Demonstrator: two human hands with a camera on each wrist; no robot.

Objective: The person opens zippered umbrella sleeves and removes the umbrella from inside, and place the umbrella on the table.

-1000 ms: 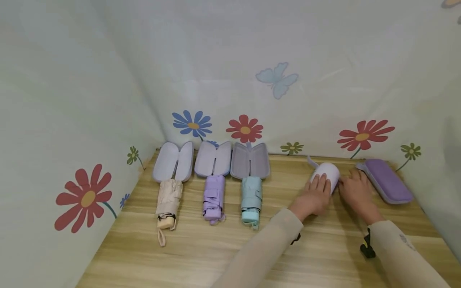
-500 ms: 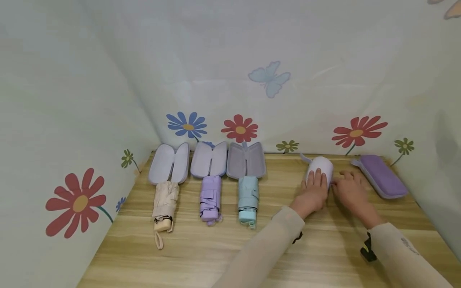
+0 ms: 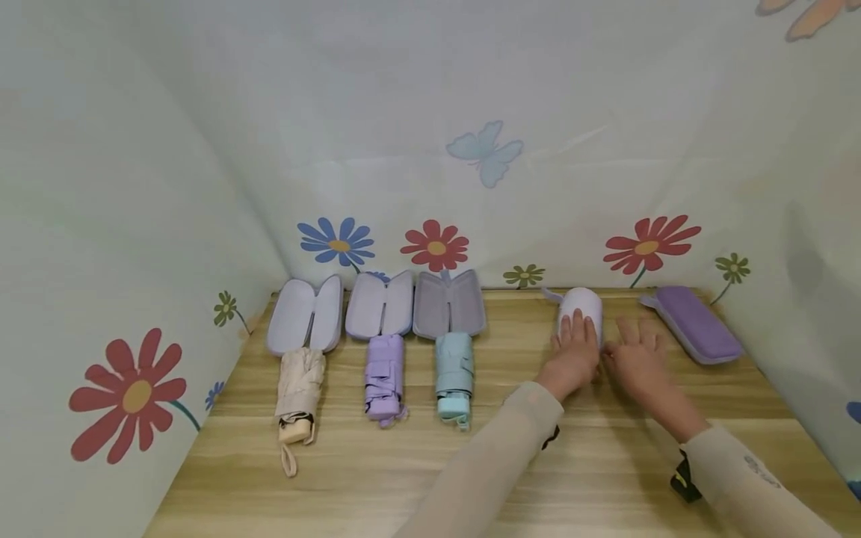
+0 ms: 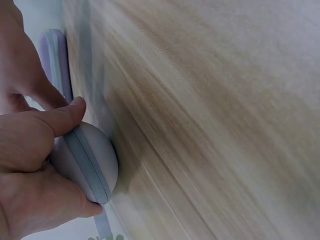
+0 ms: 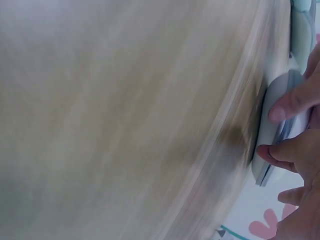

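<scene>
A white hard-shell zip case (image 3: 582, 300), closed, lies on the table at the right, its wrist strap pointing to the back left. My left hand (image 3: 570, 359) grips it, fingers over the top and thumb on the near side. The grey zipper seam (image 4: 85, 160) shows between thumb and fingers in the left wrist view. On the case's right side my right hand (image 3: 639, 362) pinches thumb and forefinger together at the seam, where the zipper pull is hidden by the fingertips (image 5: 267, 154). The right hand's other fingers are spread.
A purple case (image 3: 699, 323) lies closed at the far right. At the back left stand three opened cases, white (image 3: 291, 314), lilac-grey (image 3: 363, 302) and grey (image 3: 430, 306). Before them lie folded umbrellas, beige (image 3: 300, 381), purple (image 3: 385, 373) and teal (image 3: 454, 366). A printed curtain (image 3: 572, 172) borders the table.
My right hand has slid along the white case's right side toward its near end. The left hand keeps its grip. The head view has turned slightly to the right.
</scene>
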